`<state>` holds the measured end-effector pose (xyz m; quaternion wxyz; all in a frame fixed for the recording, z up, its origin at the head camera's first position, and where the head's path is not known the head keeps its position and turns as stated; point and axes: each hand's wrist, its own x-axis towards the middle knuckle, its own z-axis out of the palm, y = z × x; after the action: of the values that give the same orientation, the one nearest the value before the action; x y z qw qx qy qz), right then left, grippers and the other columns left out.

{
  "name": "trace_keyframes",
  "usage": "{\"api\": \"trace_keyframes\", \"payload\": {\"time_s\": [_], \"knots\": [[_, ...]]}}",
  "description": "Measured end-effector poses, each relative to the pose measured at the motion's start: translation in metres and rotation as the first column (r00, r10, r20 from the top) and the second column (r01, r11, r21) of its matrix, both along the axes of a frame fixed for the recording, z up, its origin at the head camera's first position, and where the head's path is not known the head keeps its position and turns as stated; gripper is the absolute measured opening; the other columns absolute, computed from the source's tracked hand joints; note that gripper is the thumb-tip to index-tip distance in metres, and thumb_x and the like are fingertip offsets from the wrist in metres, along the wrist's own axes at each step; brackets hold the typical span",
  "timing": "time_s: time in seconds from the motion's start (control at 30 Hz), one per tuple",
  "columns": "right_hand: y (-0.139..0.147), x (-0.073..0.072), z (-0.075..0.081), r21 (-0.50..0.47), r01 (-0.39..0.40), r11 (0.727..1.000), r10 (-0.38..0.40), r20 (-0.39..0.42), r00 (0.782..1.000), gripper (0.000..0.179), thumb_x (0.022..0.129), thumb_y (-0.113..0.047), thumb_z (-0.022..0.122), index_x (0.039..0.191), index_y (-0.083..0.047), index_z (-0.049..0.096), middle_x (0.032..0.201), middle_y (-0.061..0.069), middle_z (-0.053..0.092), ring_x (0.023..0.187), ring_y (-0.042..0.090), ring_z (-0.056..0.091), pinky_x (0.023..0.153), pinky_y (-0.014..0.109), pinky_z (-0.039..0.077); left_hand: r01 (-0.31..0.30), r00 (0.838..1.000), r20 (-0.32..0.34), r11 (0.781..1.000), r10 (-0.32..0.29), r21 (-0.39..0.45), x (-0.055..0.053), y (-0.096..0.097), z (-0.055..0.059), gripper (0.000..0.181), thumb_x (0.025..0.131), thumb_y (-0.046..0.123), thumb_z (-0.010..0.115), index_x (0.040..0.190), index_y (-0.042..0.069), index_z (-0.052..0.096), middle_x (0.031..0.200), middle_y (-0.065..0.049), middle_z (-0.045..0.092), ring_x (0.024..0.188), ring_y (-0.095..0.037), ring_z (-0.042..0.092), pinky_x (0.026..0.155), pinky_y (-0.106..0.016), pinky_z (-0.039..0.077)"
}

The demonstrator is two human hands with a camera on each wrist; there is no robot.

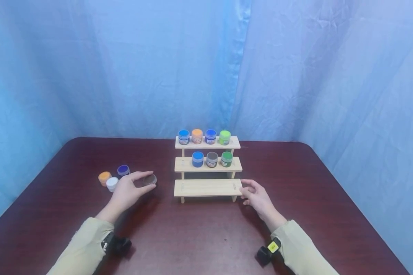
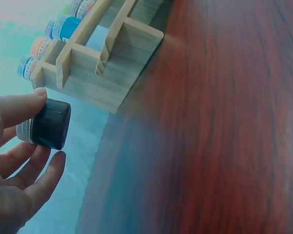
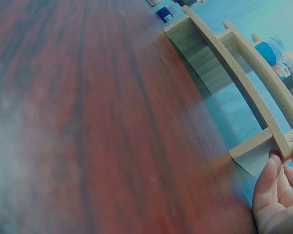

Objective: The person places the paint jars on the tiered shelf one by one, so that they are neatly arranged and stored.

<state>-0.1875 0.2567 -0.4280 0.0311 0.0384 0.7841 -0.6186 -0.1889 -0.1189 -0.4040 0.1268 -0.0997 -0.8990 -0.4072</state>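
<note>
Hands (image 1: 125, 191) (image 1: 259, 198): left around dark jar (image 2: 52, 125), right on 3-tier stand (image 1: 206, 187)

The blue curtain (image 1: 141, 68) is being brightly lit; near six o'clock, pale sheen is being reflected by the wooden tabletop (image 1: 206, 238). Soft shadow is being cast towards four o'clock from the left hand (image 1: 125, 191). The left wrist view is being hazed towards ten o'clock.

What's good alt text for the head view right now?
The left hand holds a dark-topped jar near three more jars on a reddish table; the right hand pinches the lowest shelf of a three-tier wooden rack. Seven jars stand on the two upper shelves.
</note>
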Motion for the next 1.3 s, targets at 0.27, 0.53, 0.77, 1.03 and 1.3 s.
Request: {"api": "trace_keyframes", "payload": {"time_s": [0.27, 0.53, 0.77, 1.03, 1.3], "knots": [[-0.001, -0.001, 0.001, -0.004, 0.013, 1.0, -0.013, 0.003, 1.0, 0.04, 0.091, -0.004, 0.051, 0.13, 0.001, 0.045, 0.081, -0.002, 0.06, 0.069, 0.01, 0.052, 0.055, 0.021, 0.048, 0.018, 1.0, -0.021, 1.0, -0.017, 0.022, -0.003, 0.011, 0.006, 0.043, 0.076, 0.014, 0.075, 0.117, 0.005, 0.064, 0.115, -0.016, 0.065, 0.108, -0.031, 0.06, 0.091, -0.047, 0.048], [-0.001, -0.001, 0.002, -0.014, 0.011, 1.0, -0.011, -0.001, 1.0, 0.04, 0.09, -0.002, 0.051, 0.13, 0.002, 0.044, 0.078, -0.005, 0.059, 0.068, 0.01, 0.052, 0.055, 0.02, 0.048, 0.052, 0.997, -0.053, 0.997, -0.049, 0.049, -0.008, 0.025, 0.016, 0.043, 0.075, 0.017, 0.076, 0.116, 0.009, 0.065, 0.113, -0.011, 0.067, 0.107, -0.026, 0.061, 0.088, -0.042, 0.049], [-0.001, -0.002, 0.002, -0.017, 0.014, 1.0, -0.014, -0.002, 1.0, 0.04, 0.09, -0.002, 0.051, 0.129, 0.002, 0.045, 0.078, -0.005, 0.059, 0.068, 0.01, 0.052, 0.054, 0.02, 0.048, 0.076, 0.995, -0.072, 0.996, -0.072, 0.054, -0.014, 0.035, 0.027, 0.043, 0.075, 0.018, 0.076, 0.116, 0.009, 0.065, 0.112, -0.011, 0.067, 0.108, -0.027, 0.06, 0.092, -0.045, 0.048], [-0.001, 0.0, 0.003, 0.003, 0.003, 1.0, -0.003, -0.002, 1.0, 0.039, 0.092, -0.003, 0.05, 0.13, 0.002, 0.044, 0.081, -0.003, 0.06, 0.069, 0.011, 0.052, 0.055, 0.02, 0.048, 0.087, 0.992, -0.093, 0.995, -0.082, 0.048, -0.025, 0.046, 0.037, 0.043, 0.075, 0.017, 0.077, 0.115, 0.008, 0.065, 0.109, -0.012, 0.068, 0.104, -0.027, 0.061, 0.091, -0.044, 0.047], [0.0, 0.0, 0.0, 0.015, 0.004, 1.0, -0.004, 0.001, 1.0, 0.039, 0.092, -0.005, 0.05, 0.13, 0.001, 0.044, 0.083, 0.0, 0.061, 0.07, 0.011, 0.053, 0.056, 0.021, 0.049, 0.099, 0.994, -0.042, 0.995, -0.098, 0.026, -0.036, 0.055, 0.046, 0.044, 0.076, 0.019, 0.076, 0.117, 0.009, 0.064, 0.111, -0.01, 0.067, 0.104, -0.026, 0.06, 0.09, -0.043, 0.048]]}}
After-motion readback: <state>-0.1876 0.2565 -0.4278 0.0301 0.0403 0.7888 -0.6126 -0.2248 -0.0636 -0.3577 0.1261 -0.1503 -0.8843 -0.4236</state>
